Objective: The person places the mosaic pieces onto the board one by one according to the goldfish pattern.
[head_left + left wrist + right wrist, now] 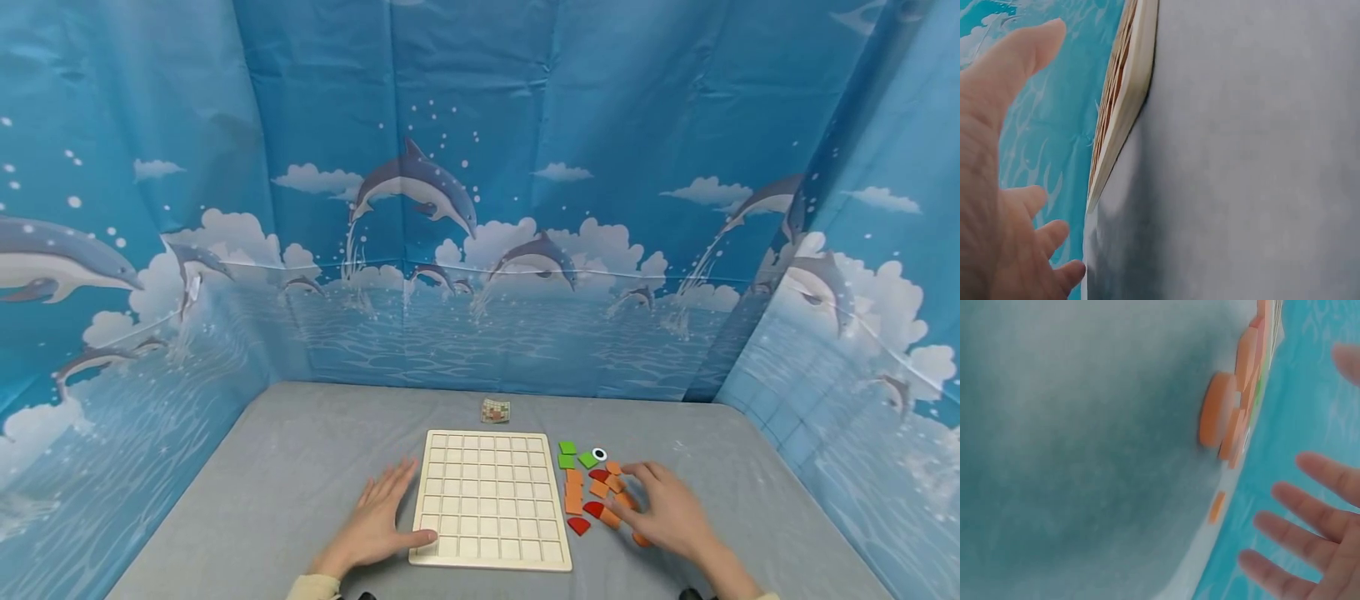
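One L hand (378,523) at far left, bare, palm-down, fingers straight & fanned, thumb stuck out wide; holds nothing. Pale cuff (313,587) at its wrist. Thumb passes over the near-L corner of the cream grid board (487,527); can't tell if it touches.

Board lies flat approx. mid-table, compartments bare. Just past its far edge, a small patterned card (496,411) on the grey tabletop (300,467).

R of the board, loose flat pcs: 3 green pcs (567,447) at the far end, w/ a white disc w/ black ring (599,454) just beside; below them a column of orange squares (573,505) running along the board's R side, apart from it. Next, red wedges (579,526), nearest one lowest, & more orange pcs (598,489), some rounded.

Far R: R hand (671,515) over the R edge of that cluster, fingers apart & loosely extended, nothing in its grasp; can't tell if a fingertip touches a pc.

Behind it all, L to R, blue dolphin drape (480,333).
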Demonstrator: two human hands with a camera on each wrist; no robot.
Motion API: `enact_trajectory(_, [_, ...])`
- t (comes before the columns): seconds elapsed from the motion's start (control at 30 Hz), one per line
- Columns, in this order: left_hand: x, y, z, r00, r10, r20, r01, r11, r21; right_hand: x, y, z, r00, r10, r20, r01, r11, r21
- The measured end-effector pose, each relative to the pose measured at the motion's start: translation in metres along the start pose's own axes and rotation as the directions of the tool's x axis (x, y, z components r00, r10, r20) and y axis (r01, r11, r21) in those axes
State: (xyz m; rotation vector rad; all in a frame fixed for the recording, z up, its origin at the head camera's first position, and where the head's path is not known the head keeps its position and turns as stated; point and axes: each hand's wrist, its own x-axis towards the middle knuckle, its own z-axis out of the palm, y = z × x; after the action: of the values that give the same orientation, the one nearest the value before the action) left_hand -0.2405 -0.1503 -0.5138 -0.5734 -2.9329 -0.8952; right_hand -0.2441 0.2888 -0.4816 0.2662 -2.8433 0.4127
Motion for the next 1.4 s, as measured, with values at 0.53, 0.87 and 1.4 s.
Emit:
enact_trajectory(0.53, [-0.001,-0.004,0.005,0.999,0.024,0.029,-0.021,0.997,-0.079,-0.006,0.015,-0.003,0.955,0.164,0.247,-0.187,0.979,0.075])
enact_trajectory(0.87, [-0.004,-0.008,0.007,0.996,0.081,0.022,-0.080,0.994,-0.078,-0.010,0.019,-0.002,0.933,0.195,0.301,-0.238,0.965,0.112])
enact_trajectory(1.4, [-0.006,-0.009,0.005,0.992,0.118,0.038,-0.116,0.992,-0.056,-0.015,0.022,0.000,0.920,0.178,0.350,-0.243,0.958,0.151])
